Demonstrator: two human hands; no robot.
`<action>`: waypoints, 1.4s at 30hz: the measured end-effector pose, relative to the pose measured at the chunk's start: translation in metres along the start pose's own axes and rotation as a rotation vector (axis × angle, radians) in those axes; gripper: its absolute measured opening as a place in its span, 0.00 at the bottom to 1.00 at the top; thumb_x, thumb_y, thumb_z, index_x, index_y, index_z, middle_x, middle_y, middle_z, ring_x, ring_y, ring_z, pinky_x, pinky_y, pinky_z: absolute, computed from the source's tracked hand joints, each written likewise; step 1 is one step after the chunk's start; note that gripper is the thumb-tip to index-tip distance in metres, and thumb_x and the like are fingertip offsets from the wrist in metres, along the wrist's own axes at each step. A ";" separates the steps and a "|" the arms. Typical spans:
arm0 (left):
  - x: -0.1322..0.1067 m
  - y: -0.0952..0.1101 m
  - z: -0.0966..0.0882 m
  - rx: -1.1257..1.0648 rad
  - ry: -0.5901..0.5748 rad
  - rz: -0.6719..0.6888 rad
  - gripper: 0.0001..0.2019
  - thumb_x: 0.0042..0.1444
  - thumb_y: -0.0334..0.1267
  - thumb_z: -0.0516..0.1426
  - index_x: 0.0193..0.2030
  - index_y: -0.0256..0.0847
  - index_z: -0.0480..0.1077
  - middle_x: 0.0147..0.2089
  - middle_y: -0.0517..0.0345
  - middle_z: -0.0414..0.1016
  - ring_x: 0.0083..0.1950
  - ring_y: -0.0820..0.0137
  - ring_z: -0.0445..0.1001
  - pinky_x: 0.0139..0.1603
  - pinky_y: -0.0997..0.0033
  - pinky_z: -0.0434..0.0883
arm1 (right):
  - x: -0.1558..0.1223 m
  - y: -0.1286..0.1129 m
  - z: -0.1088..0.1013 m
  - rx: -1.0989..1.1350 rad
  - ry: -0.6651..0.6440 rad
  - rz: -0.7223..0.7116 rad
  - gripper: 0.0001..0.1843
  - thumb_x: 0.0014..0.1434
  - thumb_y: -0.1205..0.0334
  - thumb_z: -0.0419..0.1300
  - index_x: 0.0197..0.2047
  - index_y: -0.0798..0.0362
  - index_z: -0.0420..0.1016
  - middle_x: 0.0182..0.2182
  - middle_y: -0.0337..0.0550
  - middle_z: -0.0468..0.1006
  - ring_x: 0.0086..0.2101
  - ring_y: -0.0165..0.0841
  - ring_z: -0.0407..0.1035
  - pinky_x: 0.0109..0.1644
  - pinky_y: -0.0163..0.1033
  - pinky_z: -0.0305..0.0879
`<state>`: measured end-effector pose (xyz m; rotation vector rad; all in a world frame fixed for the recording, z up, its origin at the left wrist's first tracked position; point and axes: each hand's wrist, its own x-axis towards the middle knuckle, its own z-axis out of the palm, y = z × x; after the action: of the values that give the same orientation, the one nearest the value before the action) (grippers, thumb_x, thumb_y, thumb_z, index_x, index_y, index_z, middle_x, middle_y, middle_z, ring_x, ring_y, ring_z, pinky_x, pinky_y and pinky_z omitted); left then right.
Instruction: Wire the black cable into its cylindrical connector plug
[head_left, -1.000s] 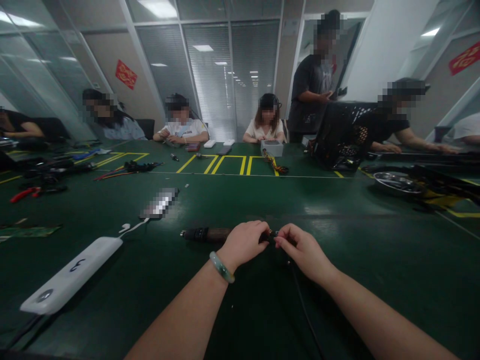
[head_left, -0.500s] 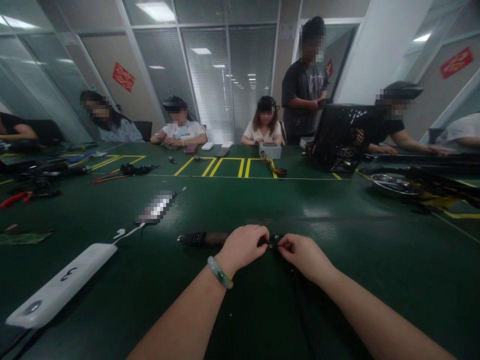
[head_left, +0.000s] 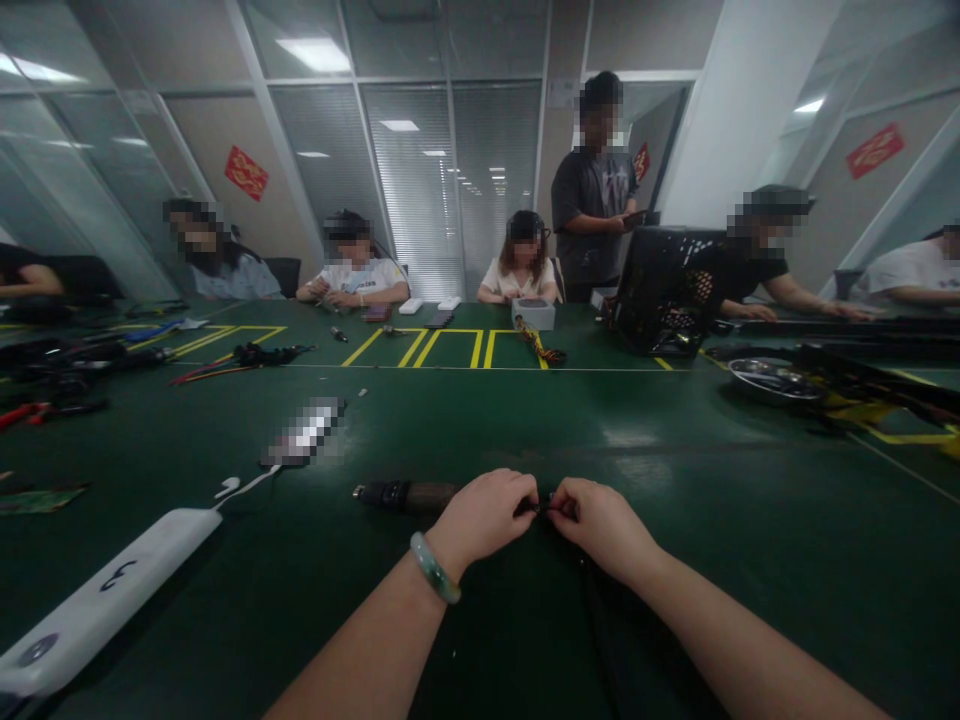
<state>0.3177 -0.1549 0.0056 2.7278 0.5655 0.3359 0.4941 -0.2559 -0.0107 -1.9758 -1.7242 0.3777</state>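
Note:
A dark cylindrical tool [head_left: 424, 497] with a brown body, black collar and small metal tip lies crosswise on the green table [head_left: 300, 600]. My left hand [head_left: 491, 510] rests over its right part. The thumb and fingers of this hand are closed on a small dark piece [head_left: 537, 506] at the tool's right end. Just opposite, my right hand [head_left: 600, 520] is closed in a pinch at the same spot, its fingertips almost meeting the left ones. What exactly it grips is hidden. A black cable-like strip [head_left: 592, 610] runs from below my right hand toward the table's front.
A white power strip [head_left: 120, 590] and a phone-like device [head_left: 306, 432] lie to the left. Farther off are dark cables [head_left: 67, 355], a black perforated case [head_left: 667, 290], a metal bowl [head_left: 776, 380] and a grey box [head_left: 533, 314]. Several people sit or stand around the table.
My right fingertips have moved left, closer to my left ones, covering the small gap with the bright bit. The view has tilted up slightly, so things appear lower.

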 end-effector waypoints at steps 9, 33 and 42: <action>0.002 0.003 0.005 0.080 0.045 0.023 0.04 0.57 0.37 0.59 0.38 0.44 0.67 0.37 0.63 0.71 0.39 0.69 0.69 0.38 0.69 0.64 | -0.002 0.000 -0.001 0.154 -0.032 0.052 0.04 0.57 0.60 0.60 0.34 0.51 0.75 0.29 0.36 0.77 0.28 0.29 0.69 0.29 0.31 0.58; 0.003 0.005 0.002 0.114 0.038 0.070 0.03 0.58 0.38 0.57 0.39 0.45 0.71 0.38 0.61 0.73 0.41 0.68 0.71 0.42 0.69 0.66 | -0.003 -0.005 -0.004 0.200 -0.097 0.074 0.05 0.58 0.59 0.58 0.35 0.49 0.76 0.30 0.36 0.79 0.31 0.32 0.72 0.32 0.33 0.62; 0.004 0.004 0.003 0.095 0.057 0.059 0.04 0.58 0.38 0.57 0.39 0.45 0.71 0.39 0.62 0.74 0.41 0.68 0.72 0.44 0.69 0.66 | -0.002 0.003 0.000 0.243 -0.162 0.112 0.10 0.60 0.55 0.56 0.36 0.49 0.77 0.32 0.38 0.80 0.31 0.33 0.73 0.32 0.34 0.62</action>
<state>0.3234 -0.1573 0.0045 2.8392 0.5294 0.4133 0.4968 -0.2581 -0.0125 -1.9109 -1.5802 0.7683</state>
